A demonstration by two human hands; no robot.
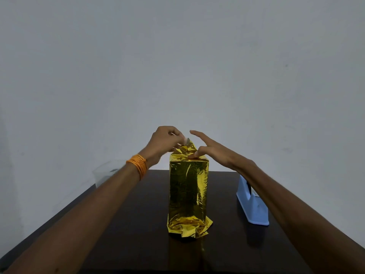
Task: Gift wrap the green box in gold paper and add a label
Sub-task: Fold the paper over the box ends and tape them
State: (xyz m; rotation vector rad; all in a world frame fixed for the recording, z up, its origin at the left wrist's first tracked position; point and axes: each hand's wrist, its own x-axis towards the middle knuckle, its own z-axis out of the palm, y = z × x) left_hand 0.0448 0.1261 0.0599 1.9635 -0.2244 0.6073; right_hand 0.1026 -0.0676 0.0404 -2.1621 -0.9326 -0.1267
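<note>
we see the box [188, 192] standing upright on its end near the middle of the dark desk [138, 234]. it is wholly covered by the gold paper [187, 224], so its own surface is hidden from us. the paper's lower end splays in crumpled, loose folds on the desk.

at the top, our left hand [164, 141] pinches a raised flap of the paper between curled fingertips. something pale and translucent sits at those fingertips, but we cannot tell what it is. our right hand [213, 149] is released, with its fingers straight. the forefinger is lifted, and a lower digit presses on the folded top edge of the box.

orange threads [138, 165] circle the left wrist. behind that forearm a clear container [104, 171] is largely hidden and hard to make out. a light blue tape dispenser [254, 208] stands to the right of the box, well apart from it, partly covered by the right forearm. a plain wall [177, 56] fills the background.
</note>
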